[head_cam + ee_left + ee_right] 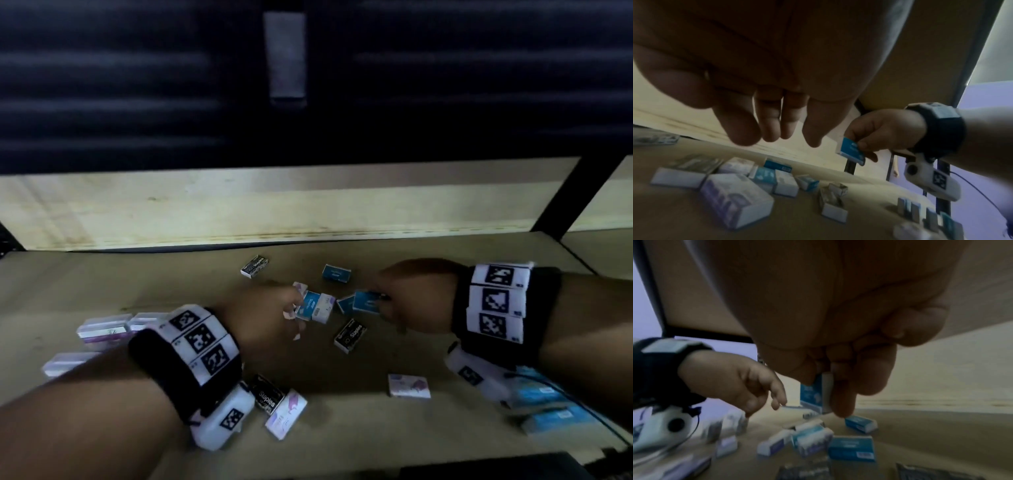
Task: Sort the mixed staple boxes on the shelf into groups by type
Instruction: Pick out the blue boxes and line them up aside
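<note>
At the near left of the shelf (445,342) a row of purple-and-white boxes (102,330) lies side by side, already looking like a group. The left hand (265,318) hovers over the jumble in the middle with its fingers (745,129) loose and nearly straight, holding nothing, its tips just beside a blue box (310,306) and a white-sided one touching it. Black boxes (350,335) marked "Staples" lie scattered among them, one far, one near the middle, one under the left wrist. Right of the jumble, the right hand (411,298) pinches a blue staple box (851,151) by its flat faces, lifted clear of the shelf. At the near right more blue boxes (548,411) lie together. These are small printed card boxes, rectangular, smooth and slightly glossy; packed with metal staples they are probably dense for their size and stiff enough to squeeze. A pinch across the broad faces or long edges looks safest, since the end flaps could open and spill. The shelf is bare, matt brown board.
</note>
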